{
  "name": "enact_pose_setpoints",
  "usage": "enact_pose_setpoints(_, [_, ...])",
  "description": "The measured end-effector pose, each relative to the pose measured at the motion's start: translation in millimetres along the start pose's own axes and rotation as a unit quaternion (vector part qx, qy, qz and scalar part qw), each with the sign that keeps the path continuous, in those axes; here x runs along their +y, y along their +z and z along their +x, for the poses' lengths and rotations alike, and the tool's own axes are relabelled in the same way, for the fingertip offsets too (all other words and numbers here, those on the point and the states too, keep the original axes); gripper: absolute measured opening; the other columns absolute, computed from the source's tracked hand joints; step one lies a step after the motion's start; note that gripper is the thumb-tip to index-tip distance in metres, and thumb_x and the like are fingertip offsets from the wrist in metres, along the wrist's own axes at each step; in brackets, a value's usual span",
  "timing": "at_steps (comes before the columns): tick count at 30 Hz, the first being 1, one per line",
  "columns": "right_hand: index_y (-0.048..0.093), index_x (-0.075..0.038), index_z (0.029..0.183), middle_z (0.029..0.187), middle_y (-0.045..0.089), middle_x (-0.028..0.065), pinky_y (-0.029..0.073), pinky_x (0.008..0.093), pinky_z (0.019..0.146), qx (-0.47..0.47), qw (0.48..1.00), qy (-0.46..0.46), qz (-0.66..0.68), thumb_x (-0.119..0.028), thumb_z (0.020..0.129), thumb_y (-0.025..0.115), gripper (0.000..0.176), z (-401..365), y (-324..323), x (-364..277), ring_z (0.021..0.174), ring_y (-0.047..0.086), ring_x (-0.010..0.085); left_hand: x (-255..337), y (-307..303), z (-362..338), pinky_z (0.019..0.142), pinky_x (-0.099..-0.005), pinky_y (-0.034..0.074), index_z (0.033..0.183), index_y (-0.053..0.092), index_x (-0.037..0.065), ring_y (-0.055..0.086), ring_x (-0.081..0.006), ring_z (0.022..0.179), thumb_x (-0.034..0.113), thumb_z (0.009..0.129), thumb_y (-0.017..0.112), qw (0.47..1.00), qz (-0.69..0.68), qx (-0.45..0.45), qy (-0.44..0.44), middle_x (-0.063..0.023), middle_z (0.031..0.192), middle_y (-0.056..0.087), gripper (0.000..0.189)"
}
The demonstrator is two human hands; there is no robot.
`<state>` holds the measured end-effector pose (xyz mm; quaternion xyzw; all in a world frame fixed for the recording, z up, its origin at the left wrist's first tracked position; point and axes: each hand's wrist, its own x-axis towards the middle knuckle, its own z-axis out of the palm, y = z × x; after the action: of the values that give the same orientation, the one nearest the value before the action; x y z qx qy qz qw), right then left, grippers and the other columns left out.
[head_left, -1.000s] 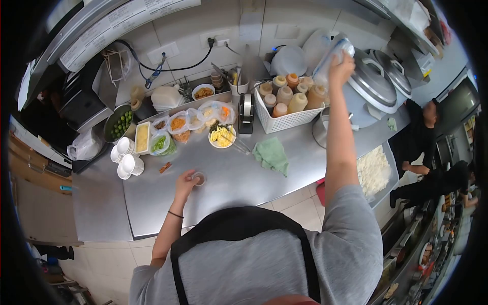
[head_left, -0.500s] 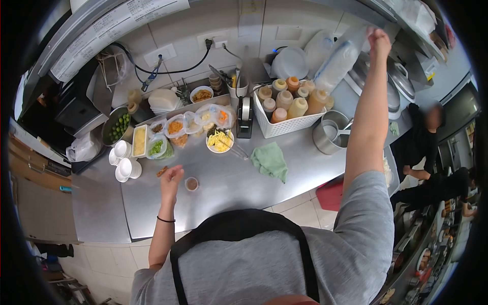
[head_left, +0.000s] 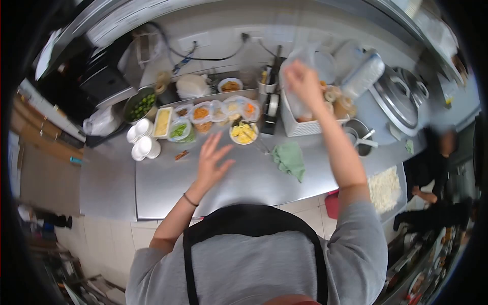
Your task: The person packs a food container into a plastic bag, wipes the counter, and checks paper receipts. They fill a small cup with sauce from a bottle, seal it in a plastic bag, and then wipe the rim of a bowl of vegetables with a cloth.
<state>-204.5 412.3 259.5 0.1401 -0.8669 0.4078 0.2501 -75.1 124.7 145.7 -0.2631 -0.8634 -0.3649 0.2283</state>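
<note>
My left hand (head_left: 212, 163) is over the counter with its fingers spread, holding nothing that shows. Left of it lies a small brown stick-like piece (head_left: 181, 154). Beyond its fingertips stands a white bowl of yellow strips and dark shreds (head_left: 243, 133). My right hand (head_left: 303, 84), smeared by motion, is raised over the white basket (head_left: 304, 128) of sauce bottles. Its fingers are closed on a thin clear plastic piece (head_left: 296, 103), which drapes over the basket's left side. A long clear plastic sleeve (head_left: 364, 75) leans behind the bottles.
Stacked white cups (head_left: 148, 146), a tub of chopped greens (head_left: 179, 132) and small food bags line the left. A black tape dispenser (head_left: 270, 114), green cloth (head_left: 290, 160) and metal pot (head_left: 363, 140) stand rightward. A rice tub (head_left: 385, 190) and people are at right.
My right hand has come left from the long sleeve to above the basket, bringing clear plastic. My left hand has spread its fingers, and the small brown-filled cup is out of sight. The view has shifted.
</note>
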Motion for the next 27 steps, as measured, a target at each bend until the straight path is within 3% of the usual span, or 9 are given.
enact_pose_setpoints(4, [0.056, -0.002, 0.095, 0.072, 0.059, 0.0042, 0.047, 0.0239, 0.056, -0.169, 0.929, 0.157, 0.289, -0.017, 0.084, 0.054, 0.018, -63, 80, -56, 0.062, 0.057, 0.0103, 29, -14, 21, 0.089, -0.0392, 0.039, 0.090, 0.062, 0.006, 0.048, -0.0318, 0.107, 0.008, 0.067, 0.066, 0.989, 0.076, 0.013, 0.124, -0.0148, 0.115, 0.052, 0.024])
enact_pose_setpoints(6, [0.053, -0.002, 0.104, 0.083, 0.059, 0.0055, 0.047, 0.0234, 0.067, -0.170, 0.800, 0.233, 0.526, -0.016, 0.084, 0.056, 0.025, -84, 105, -74, 0.073, 0.058, 0.0112, 4, -12, 16, 0.083, -0.0369, 0.042, 0.087, 0.061, 0.004, 0.051, -0.0305, 0.099, 0.004, 0.067, 0.064, 0.997, 0.017, 0.009, 0.068, -0.0145, 0.107, 0.055, 0.020])
enact_pose_setpoints(10, [0.050, -0.001, 0.110, 0.092, 0.058, 0.0066, 0.044, 0.0236, 0.076, -0.145, 0.826, 0.116, 0.532, -0.013, 0.083, 0.058, 0.030, -116, 120, -112, 0.080, 0.057, 0.0122, -2, -28, 12, 0.065, -0.0303, 0.047, 0.084, 0.058, -0.001, 0.058, -0.0240, 0.078, -0.003, 0.068, 0.058, 0.995, -0.087, 0.047, -0.023, -0.0117, 0.086, 0.057, 0.016])
enact_pose_setpoints(16, [0.051, -0.010, 0.072, 0.075, 0.056, -0.0010, 0.037, 0.0191, 0.062, -0.059, 0.773, 0.264, 0.574, -0.011, 0.080, 0.063, 0.014, -138, 151, -109, 0.069, 0.048, 0.0043, 17, -40, 0, 0.063, -0.0281, 0.045, 0.091, 0.056, -0.002, 0.057, -0.0220, 0.074, 0.002, 0.071, 0.062, 0.955, -0.263, 0.113, -0.075, -0.0103, 0.080, 0.055, 0.021])
enact_pose_setpoints(21, [0.045, -0.010, 0.067, 0.064, 0.049, -0.0038, 0.034, 0.0194, 0.051, -0.053, 0.757, 0.248, 0.602, -0.006, 0.079, 0.061, 0.021, -145, 175, -126, 0.056, 0.042, 0.0037, 9, -55, -11, 0.067, -0.0273, 0.046, 0.090, 0.057, 0.000, 0.057, -0.0181, 0.075, 0.004, 0.071, 0.064, 0.980, -0.135, 0.067, -0.132, -0.0088, 0.085, 0.058, 0.020])
enact_pose_setpoints(23, [0.043, -0.011, 0.067, 0.064, 0.046, -0.0051, 0.033, 0.0196, 0.052, -0.041, 0.782, 0.209, 0.586, -0.004, 0.077, 0.063, 0.024, -146, 178, -125, 0.059, 0.041, 0.0035, -3, -60, -16, 0.069, -0.0280, 0.046, 0.088, 0.057, 0.000, 0.057, -0.0167, 0.075, 0.005, 0.072, 0.064, 0.976, -0.126, 0.058, -0.170, -0.0080, 0.087, 0.059, 0.018])
enact_pose_setpoints(25, [0.042, -0.009, 0.068, 0.064, 0.044, -0.0037, 0.034, 0.0212, 0.054, -0.065, 0.830, 0.230, 0.505, 0.003, 0.073, 0.061, 0.024, -144, 178, -110, 0.061, 0.042, 0.0053, -10, -67, -19, 0.066, -0.0259, 0.047, 0.088, 0.050, 0.002, 0.057, -0.0142, 0.076, 0.004, 0.076, 0.060, 0.902, -0.363, 0.127, -0.195, -0.0046, 0.078, 0.056, 0.015])
enact_pose_setpoints(26, [0.042, -0.008, 0.069, 0.064, 0.045, -0.0019, 0.035, 0.0226, 0.053, -0.052, 0.914, 0.146, 0.375, 0.006, 0.069, 0.059, 0.022, -143, 186, -98, 0.059, 0.043, 0.0075, -7, -75, -19, 0.066, -0.0259, 0.047, 0.088, 0.050, 0.002, 0.057, -0.0142, 0.076, 0.004, 0.076, 0.060, 0.903, -0.357, 0.134, -0.198, -0.0046, 0.078, 0.056, 0.015])
enact_pose_setpoints(27, [0.042, -0.006, 0.071, 0.065, 0.045, 0.0000, 0.036, 0.0241, 0.053, -0.035, 0.970, 0.056, 0.234, 0.009, 0.066, 0.056, 0.021, -140, 191, -97, 0.057, 0.043, 0.0098, 2, -86, -16, 0.064, -0.0248, 0.046, 0.089, 0.048, 0.003, 0.055, -0.0126, 0.073, 0.003, 0.077, 0.057, 0.835, -0.479, 0.132, -0.237, -0.0033, 0.077, 0.054, 0.014])
